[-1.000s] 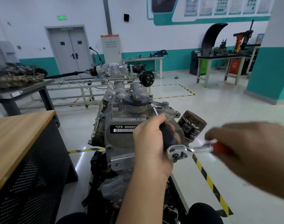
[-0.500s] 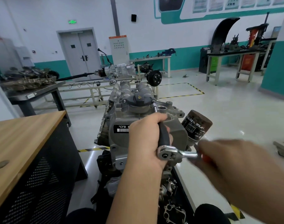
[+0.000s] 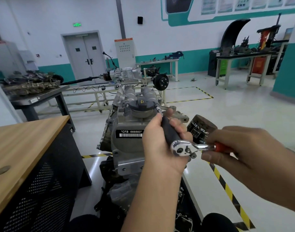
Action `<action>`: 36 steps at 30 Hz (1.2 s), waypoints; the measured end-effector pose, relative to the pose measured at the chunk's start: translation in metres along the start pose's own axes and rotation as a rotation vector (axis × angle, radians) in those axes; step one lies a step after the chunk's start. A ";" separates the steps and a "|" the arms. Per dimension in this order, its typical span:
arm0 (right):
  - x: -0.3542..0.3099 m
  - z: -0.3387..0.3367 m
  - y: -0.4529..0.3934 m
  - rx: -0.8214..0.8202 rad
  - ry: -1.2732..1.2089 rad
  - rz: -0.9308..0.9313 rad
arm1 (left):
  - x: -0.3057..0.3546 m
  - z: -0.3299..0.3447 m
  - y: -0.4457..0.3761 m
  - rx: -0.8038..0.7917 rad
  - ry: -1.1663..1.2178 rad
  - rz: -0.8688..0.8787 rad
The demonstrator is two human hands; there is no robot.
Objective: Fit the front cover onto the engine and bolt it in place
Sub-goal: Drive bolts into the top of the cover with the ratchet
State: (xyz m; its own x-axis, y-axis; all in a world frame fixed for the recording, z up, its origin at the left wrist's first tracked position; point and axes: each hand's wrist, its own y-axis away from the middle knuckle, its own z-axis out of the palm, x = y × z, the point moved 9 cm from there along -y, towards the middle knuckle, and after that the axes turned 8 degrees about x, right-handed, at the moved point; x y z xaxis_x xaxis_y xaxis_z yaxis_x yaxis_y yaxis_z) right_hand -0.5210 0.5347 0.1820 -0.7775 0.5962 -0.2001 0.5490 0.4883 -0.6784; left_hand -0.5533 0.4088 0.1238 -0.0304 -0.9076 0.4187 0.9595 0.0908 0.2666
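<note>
The silver engine [image 3: 133, 97] stands in front of me with its grey front cover [image 3: 126, 144] facing me, a "CFB 666660" label on it. My left hand [image 3: 160, 144] grips the black extension handle [image 3: 170, 133], whose socket tip [image 3: 158, 109] sits at the cover's top right, beside the black oil filler cap [image 3: 141, 104]. My right hand [image 3: 244, 149] holds the red-handled ratchet [image 3: 190, 148], its chrome head seated on the near end of the extension.
A dark oil filter [image 3: 202, 129] sticks out on the engine's right. A wooden-topped bench [image 3: 21, 144] stands at my left. Yellow-black floor tape [image 3: 227, 188] runs at right. Tables with parts and a gearbox rig [image 3: 121, 74] stand beyond.
My right hand has swung the ratchet handle slightly while the left hand keeps hold of the extension. The camera has shifted, so the engine sits a little farther right in view.
</note>
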 end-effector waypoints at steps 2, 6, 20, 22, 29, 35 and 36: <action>-0.001 -0.022 -0.008 0.158 0.180 -0.063 | 0.001 -0.007 -0.002 0.114 -0.098 0.075; -0.014 -0.031 -0.006 0.329 0.349 -0.080 | 0.005 -0.009 -0.002 0.138 -0.128 0.058; -0.042 0.010 0.004 0.252 0.119 -0.123 | 0.009 0.001 -0.011 0.116 -0.044 0.008; -0.040 0.035 0.012 0.161 -0.131 -0.007 | 0.014 -0.002 -0.009 0.140 -0.133 0.061; -0.032 0.038 0.009 0.412 -0.264 0.236 | 0.144 0.052 0.068 0.237 -1.483 1.525; -0.041 0.037 0.009 0.699 -0.256 0.273 | 0.122 0.091 -0.067 -0.159 -2.565 0.585; -0.042 0.037 0.011 0.765 -0.235 0.287 | 0.120 0.090 -0.074 -0.180 -2.573 0.570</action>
State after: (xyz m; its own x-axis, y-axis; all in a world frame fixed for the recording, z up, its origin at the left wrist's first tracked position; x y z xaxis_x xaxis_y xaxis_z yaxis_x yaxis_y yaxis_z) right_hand -0.4940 0.4918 0.1572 -0.7294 0.4423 -0.5219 0.4421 -0.2775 -0.8530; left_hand -0.6534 0.3296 0.2323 0.1221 0.9894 0.0789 0.9863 -0.1120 -0.1211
